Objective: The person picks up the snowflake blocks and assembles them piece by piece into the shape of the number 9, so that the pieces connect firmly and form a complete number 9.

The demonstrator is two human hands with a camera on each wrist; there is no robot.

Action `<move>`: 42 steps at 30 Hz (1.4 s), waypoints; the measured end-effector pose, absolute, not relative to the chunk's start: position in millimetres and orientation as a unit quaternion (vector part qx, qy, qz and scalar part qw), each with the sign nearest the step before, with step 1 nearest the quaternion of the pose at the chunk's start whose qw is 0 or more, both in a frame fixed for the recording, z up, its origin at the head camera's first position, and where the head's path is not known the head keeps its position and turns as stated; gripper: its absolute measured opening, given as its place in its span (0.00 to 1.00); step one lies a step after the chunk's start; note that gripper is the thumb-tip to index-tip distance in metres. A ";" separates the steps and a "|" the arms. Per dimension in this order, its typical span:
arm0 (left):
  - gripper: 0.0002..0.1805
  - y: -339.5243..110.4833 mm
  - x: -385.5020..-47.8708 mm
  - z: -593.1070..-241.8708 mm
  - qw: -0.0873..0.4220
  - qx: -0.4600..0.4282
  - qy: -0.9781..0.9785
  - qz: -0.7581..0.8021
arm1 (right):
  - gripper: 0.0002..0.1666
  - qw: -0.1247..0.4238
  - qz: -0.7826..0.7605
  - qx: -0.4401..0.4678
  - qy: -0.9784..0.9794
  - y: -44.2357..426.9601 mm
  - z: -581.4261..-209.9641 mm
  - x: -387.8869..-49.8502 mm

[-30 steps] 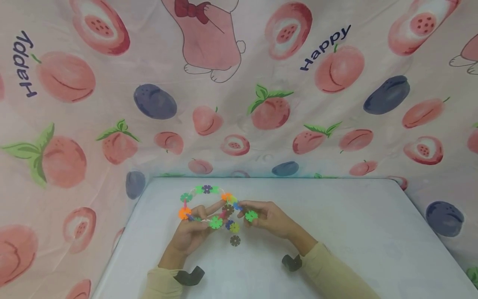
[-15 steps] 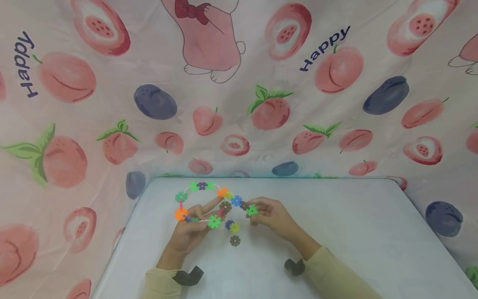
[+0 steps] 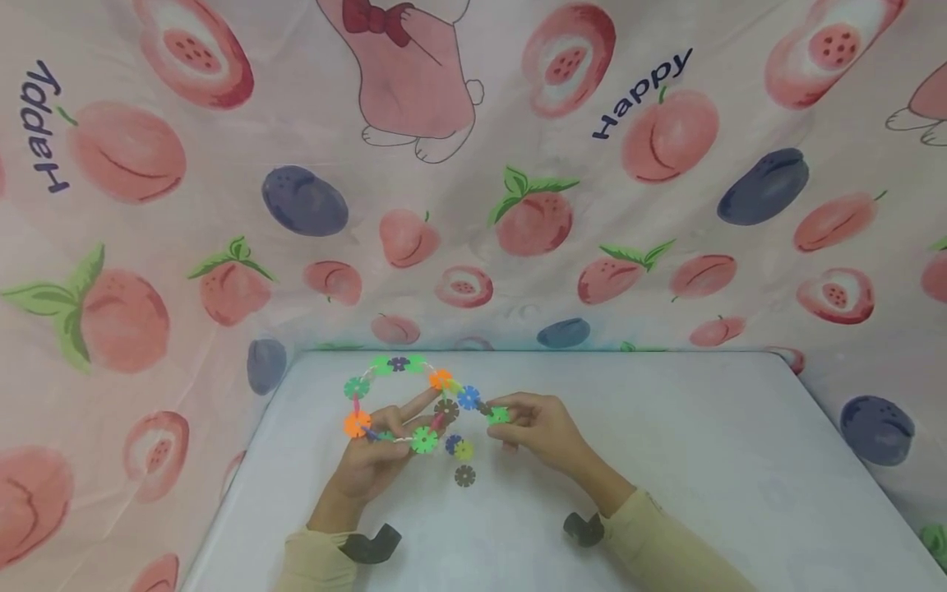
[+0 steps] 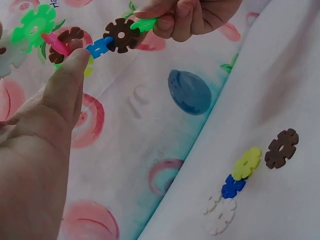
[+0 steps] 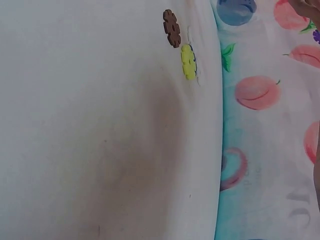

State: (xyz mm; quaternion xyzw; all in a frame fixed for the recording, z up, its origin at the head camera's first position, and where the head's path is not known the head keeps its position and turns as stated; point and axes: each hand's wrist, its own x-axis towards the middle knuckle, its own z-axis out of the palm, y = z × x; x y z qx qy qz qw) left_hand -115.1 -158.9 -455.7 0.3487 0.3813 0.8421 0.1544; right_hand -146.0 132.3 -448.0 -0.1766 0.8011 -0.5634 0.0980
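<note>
A chain of colourful snowflake discs forms a loop, with an orange disc (image 3: 358,424) at its left side and a tail running right through a blue disc (image 3: 468,398). My left hand (image 3: 366,469) holds the loop from below, thumb on its near side and a finger reaching toward the tail. At the tail's end my right hand (image 3: 547,427) pinches a green disc (image 4: 144,25), which is joined to a brown disc (image 4: 121,35) in the left wrist view. The chain hangs above the table; finger contact on the loop is partly hidden.
Loose discs lie on the white table (image 3: 666,460) below the hands: a brown disc (image 4: 281,148), a yellow disc (image 4: 247,163), a dark blue disc (image 4: 233,186) and white ones (image 4: 221,217). A fruit-printed cloth (image 3: 473,205) rises behind the table.
My right hand has shifted slightly right, and the tail now stretches out straighter with its blue disc fully showing. The loop has moved a little left and up with my left hand.
</note>
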 end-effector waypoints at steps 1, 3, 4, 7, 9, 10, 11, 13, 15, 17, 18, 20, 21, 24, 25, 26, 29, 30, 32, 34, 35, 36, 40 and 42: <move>0.28 -159.2 -115.3 -455.3 0.153 0.354 0.387 0.838 | 0.21 0.099 -0.561 -0.175 0.803 131.8 -447.8 -145.9; 0.29 -159.8 -115.9 -454.6 0.148 0.362 0.405 0.827 | 0.21 0.104 -0.560 -0.174 0.803 131.1 -447.6 -146.1; 0.29 -160.3 -116.2 -454.6 0.143 0.366 0.416 0.820 | 0.20 0.107 -0.560 -0.173 0.803 130.9 -447.8 -146.3; 0.29 -162.6 -116.6 -455.0 0.129 0.368 0.449 0.804 | 0.20 0.123 -0.566 -0.171 0.797 131.0 -449.3 -147.7; 0.29 -164.0 -116.8 -455.4 0.121 0.367 0.468 0.795 | 0.20 0.136 -0.572 -0.171 0.791 131.5 -450.8 -148.8; 0.29 -164.8 -116.7 -455.7 0.118 0.366 0.476 0.791 | 0.20 0.144 -0.576 -0.171 0.786 131.9 -451.9 -149.4; 0.30 -165.5 -116.5 -455.7 0.117 0.364 0.483 0.788 | 0.20 0.152 -0.580 -0.172 0.781 132.3 -453.1 -150.0; 0.30 -167.0 -116.0 -455.5 0.115 0.358 0.498 0.782 | 0.20 0.166 -0.587 -0.174 0.773 133.3 -455.5 -151.2; 0.30 -168.0 -115.5 -454.6 0.114 0.353 0.507 0.778 | 0.20 0.177 -0.596 -0.178 0.763 134.5 -458.0 -152.2; 0.29 -168.7 -115.1 -453.3 0.114 0.349 0.511 0.777 | 0.20 0.188 -0.604 -0.176 0.755 135.6 -460.3 -153.1; 0.29 -169.0 -115.0 -452.8 0.113 0.349 0.511 0.778 | 0.20 0.192 -0.607 -0.174 0.751 136.1 -461.4 -153.4; 0.29 -169.2 -114.9 -452.0 0.111 0.351 0.506 0.780 | 0.21 0.200 -0.615 -0.166 0.744 136.9 -463.2 -153.9; 0.29 -169.2 -114.9 -451.8 0.111 0.353 0.502 0.782 | 0.21 0.204 -0.617 -0.162 0.743 137.0 -463.9 -154.0; 0.28 -168.9 -115.4 -451.8 0.110 0.359 0.491 0.786 | 0.21 0.210 -0.622 -0.154 0.738 137.2 -465.5 -153.7; 0.28 -168.8 -115.5 -452.0 0.110 0.360 0.488 0.788 | 0.20 0.213 -0.624 -0.153 0.736 137.0 -465.6 -153.4; 0.28 -168.7 -115.6 -452.3 0.111 0.361 0.485 0.789 | 0.19 0.214 -0.626 -0.154 0.734 136.9 -465.8 -153.0; 0.30 -168.5 -115.6 -454.2 0.111 0.367 0.482 0.788 | 0.17 0.222 -0.638 -0.155 0.720 136.0 -466.4 -151.5; 0.31 -168.6 -115.1 -454.9 0.113 0.367 0.483 0.787 | 0.17 0.226 -0.644 -0.155 0.715 135.8 -466.4 -151.0; 0.32 -168.8 -114.1 -456.0 0.115 0.366 0.489 0.784 | 0.16 0.233 -0.657 -0.153 0.701 135.4 -466.2 -150.1; 0.32 -169.2 -112.7 -456.9 0.118 0.362 0.495 0.781 | 0.17 0.239 -0.669 -0.152 0.687 135.0 -465.5 -149.7; 0.31 -169.2 -112.3 -457.1 0.117 0.359 0.499 0.780 | 0.17 0.242 -0.673 -0.151 0.683 134.9 -464.9 -149.7; 0.31 -169.3 -112.2 -457.4 0.116 0.358 0.500 0.780 | 0.17 0.243 -0.676 -0.152 0.679 134.7 -464.2 -149.7; 0.29 -169.6 -113.3 -459.4 0.118 0.357 0.492 0.785 | 0.17 0.256 -0.681 -0.147 0.670 133.8 -462.6 -149.9; 0.30 -169.7 -113.9 -461.0 0.123 0.359 0.479 0.792 | 0.17 0.264 -0.677 -0.145 0.672 133.2 -463.2 -149.4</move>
